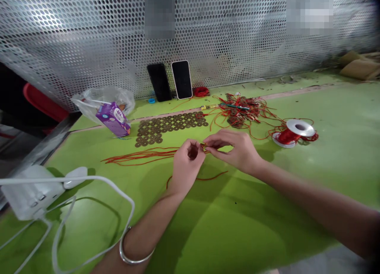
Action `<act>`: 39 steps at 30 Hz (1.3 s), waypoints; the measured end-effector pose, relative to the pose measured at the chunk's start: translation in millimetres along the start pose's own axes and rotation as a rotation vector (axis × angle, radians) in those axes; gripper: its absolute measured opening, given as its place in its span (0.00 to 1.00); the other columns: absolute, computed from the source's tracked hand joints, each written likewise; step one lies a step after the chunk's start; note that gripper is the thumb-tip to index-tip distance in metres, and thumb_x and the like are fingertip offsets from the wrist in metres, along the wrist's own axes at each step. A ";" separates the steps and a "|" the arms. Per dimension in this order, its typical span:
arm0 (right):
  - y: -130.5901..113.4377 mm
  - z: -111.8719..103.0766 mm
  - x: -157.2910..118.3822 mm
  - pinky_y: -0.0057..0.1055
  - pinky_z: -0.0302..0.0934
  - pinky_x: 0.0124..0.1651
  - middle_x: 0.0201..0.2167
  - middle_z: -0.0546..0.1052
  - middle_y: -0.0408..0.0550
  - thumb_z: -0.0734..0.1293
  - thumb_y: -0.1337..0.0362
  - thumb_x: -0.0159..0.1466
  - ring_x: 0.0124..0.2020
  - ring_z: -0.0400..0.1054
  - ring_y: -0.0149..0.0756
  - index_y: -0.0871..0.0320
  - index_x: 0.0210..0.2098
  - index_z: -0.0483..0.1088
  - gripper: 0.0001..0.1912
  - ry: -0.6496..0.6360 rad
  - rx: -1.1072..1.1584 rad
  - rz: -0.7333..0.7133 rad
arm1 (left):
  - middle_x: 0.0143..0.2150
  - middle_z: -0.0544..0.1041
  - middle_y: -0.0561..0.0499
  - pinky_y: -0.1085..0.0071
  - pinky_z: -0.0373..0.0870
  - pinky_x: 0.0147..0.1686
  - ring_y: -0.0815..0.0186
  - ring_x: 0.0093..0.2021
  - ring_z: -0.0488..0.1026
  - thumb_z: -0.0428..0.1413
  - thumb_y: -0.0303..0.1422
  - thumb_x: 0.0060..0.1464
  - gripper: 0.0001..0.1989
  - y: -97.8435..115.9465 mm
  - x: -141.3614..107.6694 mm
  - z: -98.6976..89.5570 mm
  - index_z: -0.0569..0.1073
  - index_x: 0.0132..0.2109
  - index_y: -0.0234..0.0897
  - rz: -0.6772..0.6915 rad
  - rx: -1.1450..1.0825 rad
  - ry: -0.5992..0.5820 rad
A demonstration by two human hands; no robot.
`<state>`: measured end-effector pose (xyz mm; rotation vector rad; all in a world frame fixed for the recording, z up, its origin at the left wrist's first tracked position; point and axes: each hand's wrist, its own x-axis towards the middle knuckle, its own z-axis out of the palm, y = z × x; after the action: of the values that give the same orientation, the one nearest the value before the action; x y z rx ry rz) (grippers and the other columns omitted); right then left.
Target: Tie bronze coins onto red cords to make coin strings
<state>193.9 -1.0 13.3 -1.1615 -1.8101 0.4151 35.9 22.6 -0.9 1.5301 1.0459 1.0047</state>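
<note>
My left hand (189,163) and my right hand (233,149) meet at the middle of the green table, fingertips pinched together around a small piece with red cord. Its exact form is too small to tell. A loose red cord (212,178) hangs or lies below my left hand. Long red cords (139,156) lie in a bundle to the left of the hands. Behind them, rows of round brown coins with holes (169,123) lie flat. A tangled pile of coins tied with red cord (242,110) sits beyond my right hand.
A spool of red cord (292,133) stands at the right. Two phones (160,82) lean on the perforated metal wall (208,36). At left are a purple box (113,119), a plastic bag (118,96), a white power adapter (31,193) and looping white cables (118,189).
</note>
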 end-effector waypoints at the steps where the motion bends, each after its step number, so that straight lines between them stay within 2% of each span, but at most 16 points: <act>1: 0.2 0.0 0.1 0.27 0.73 0.38 0.33 0.77 0.45 0.67 0.70 0.59 0.29 0.73 0.30 0.56 0.38 0.75 0.08 -0.007 0.008 0.006 | 0.24 0.66 0.57 0.75 0.63 0.25 0.72 0.23 0.66 0.53 0.30 0.51 0.03 0.3 0.0 0.3 0.65 0.32 0.38 -0.001 -0.012 0.002; 8: 3.1 -1.0 1.9 0.28 0.73 0.38 0.32 0.78 0.44 0.67 0.69 0.58 0.30 0.74 0.32 0.56 0.36 0.76 0.07 -0.003 0.041 0.065 | 0.29 0.71 0.56 0.75 0.66 0.27 0.70 0.26 0.70 0.55 0.33 0.55 0.12 -0.9 0.1 -0.2 0.64 0.46 0.41 0.038 -0.067 -0.016; 13: 2.6 -4.0 4.1 0.30 0.73 0.40 0.33 0.79 0.45 0.67 0.69 0.57 0.31 0.75 0.33 0.57 0.36 0.76 0.08 -0.028 0.040 0.082 | 0.30 0.71 0.54 0.76 0.66 0.26 0.71 0.26 0.69 0.54 0.31 0.55 0.02 0.3 1.3 -1.5 0.69 0.36 0.38 0.086 -0.028 -0.044; 20: 11.6 -14.2 9.7 0.27 0.68 0.36 0.30 0.79 0.44 0.65 0.70 0.59 0.29 0.73 0.33 0.56 0.34 0.77 0.08 -0.042 -0.215 -0.038 | 0.31 0.72 0.53 0.75 0.66 0.27 0.70 0.27 0.70 0.54 0.29 0.53 0.02 5.8 2.5 -5.0 0.69 0.36 0.37 0.079 0.036 -0.030; 23: 12.0 -20.2 13.8 0.27 0.65 0.34 0.28 0.79 0.45 0.66 0.69 0.58 0.28 0.73 0.33 0.57 0.32 0.77 0.07 -0.161 -0.321 -0.010 | 0.31 0.73 0.54 0.76 0.66 0.26 0.70 0.27 0.71 0.53 0.28 0.53 0.03 7.8 4.1 -9.0 0.69 0.36 0.38 0.103 0.124 -0.057; 27: 3.3 -26.5 16.9 0.25 0.62 0.32 0.26 0.79 0.44 0.65 0.71 0.56 0.27 0.72 0.32 0.58 0.31 0.77 0.08 -0.547 -0.345 0.135 | 0.31 0.74 0.54 0.75 0.67 0.29 0.69 0.30 0.72 0.52 0.25 0.51 0.04 11.0 5.5 -15.0 0.69 0.35 0.38 0.143 0.275 -0.177; 30: -5.5 -27.2 14.9 0.23 0.60 0.32 0.26 0.79 0.43 0.64 0.72 0.55 0.27 0.72 0.30 0.59 0.31 0.78 0.10 -0.789 -0.280 0.154 | 0.31 0.76 0.54 0.73 0.68 0.32 0.68 0.31 0.73 0.51 0.25 0.51 0.05 14.1 2.0 -21.4 0.69 0.35 0.39 0.171 0.398 -0.256; 33: -12.7 -25.9 10.5 0.23 0.57 0.30 0.27 0.80 0.43 0.64 0.72 0.55 0.27 0.71 0.30 0.58 0.31 0.78 0.11 -0.873 -0.308 0.119 | 0.33 0.77 0.54 0.71 0.69 0.34 0.67 0.32 0.74 0.51 0.25 0.51 0.06 16.9 -6.4 -31.6 0.70 0.36 0.40 0.190 0.500 -0.294; 39: -20.1 -23.0 -1.7 0.27 0.44 0.25 0.29 0.80 0.47 0.64 0.70 0.55 0.27 0.70 0.34 0.57 0.29 0.77 0.09 -0.859 -0.578 0.099 | 0.35 0.78 0.54 0.69 0.70 0.37 0.64 0.36 0.76 0.51 0.28 0.52 0.05 20.3 -20.7 -63.0 0.70 0.37 0.41 0.163 0.672 -0.264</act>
<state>202.5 -16.7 38.1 -1.6178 -2.7435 0.5112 -27.0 16.8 27.6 2.2525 1.1394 0.5447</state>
